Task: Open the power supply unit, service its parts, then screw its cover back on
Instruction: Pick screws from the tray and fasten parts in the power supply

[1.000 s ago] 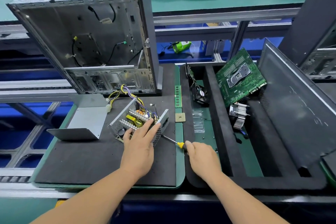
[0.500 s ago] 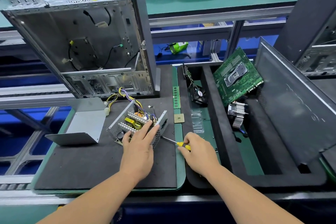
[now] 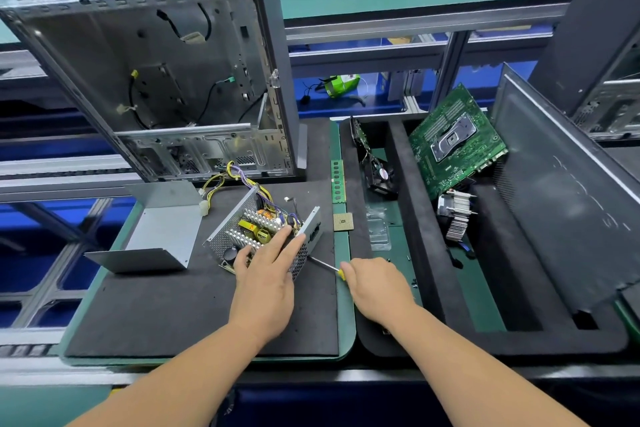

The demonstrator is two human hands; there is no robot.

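The open power supply unit (image 3: pixel 252 229) sits on the black foam mat (image 3: pixel 156 315), its board, coils and heatsinks showing. Its bent grey metal cover (image 3: pixel 156 232) lies apart to the left. My left hand (image 3: pixel 266 274) rests on the unit's near corner with straight fingers over the mesh wall. My right hand (image 3: pixel 377 284) grips a yellow-handled screwdriver (image 3: pixel 329 268). The shaft points left, and its tip is at the unit's right side wall.
An empty computer case (image 3: pixel 156 73) stands behind the mat. A memory stick (image 3: pixel 338 180) and a processor chip (image 3: pixel 343 221) lie on the green strip. The black foam tray (image 3: pixel 433 288) on the right holds a motherboard (image 3: pixel 457 142), a cooler heatsink (image 3: pixel 457 215), a fan card and loose screws.
My right hand has closed round the screwdriver handle and brought the tip to the unit's right side. My left hand stays on the unit.
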